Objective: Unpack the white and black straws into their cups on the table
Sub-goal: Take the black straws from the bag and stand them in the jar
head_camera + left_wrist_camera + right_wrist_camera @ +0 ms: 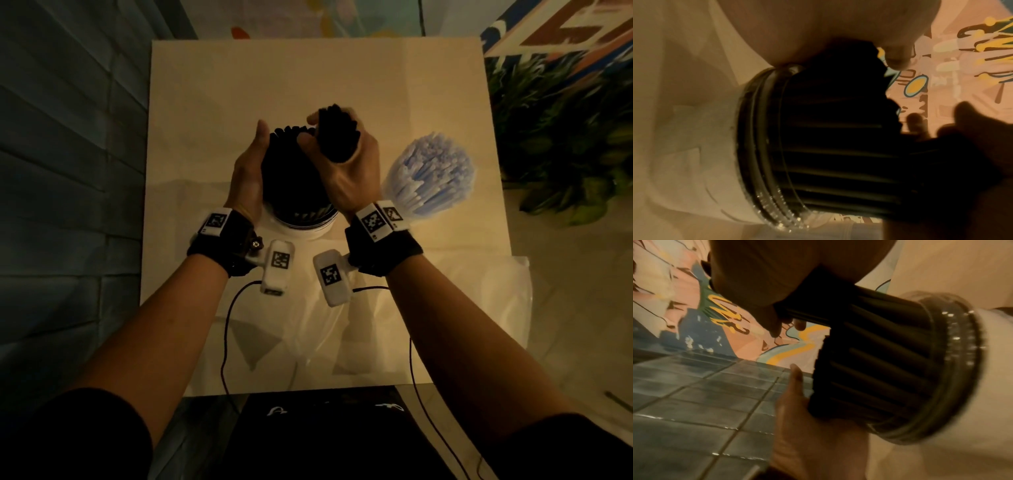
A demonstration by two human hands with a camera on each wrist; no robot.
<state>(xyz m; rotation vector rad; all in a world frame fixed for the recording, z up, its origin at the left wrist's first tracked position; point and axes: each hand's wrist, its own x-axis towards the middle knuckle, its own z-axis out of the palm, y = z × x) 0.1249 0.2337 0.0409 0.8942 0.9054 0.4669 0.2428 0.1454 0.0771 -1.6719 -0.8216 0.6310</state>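
A clear cup (310, 224) stands mid-table, packed with black straws (291, 171) that rise upright out of it. My left hand (248, 171) cups the left side of this bundle, thumb pointing up; its fingers are hidden behind the straws. My right hand (346, 164) grips a smaller bunch of black straws (337, 137) at the cup's upper right, its lower ends inside the cup rim (953, 363). In the left wrist view the black straws (838, 138) fill the cup (760, 146). A second clear cup holds the white straws (433, 171), to the right of my right wrist.
A crumpled clear plastic bag (445, 308) lies on the near right part of the cream table (308, 75). A green plant (565, 137) stands off the table's right edge. Dark tiled wall runs along the left. Wrist-camera cables hang over the near edge.
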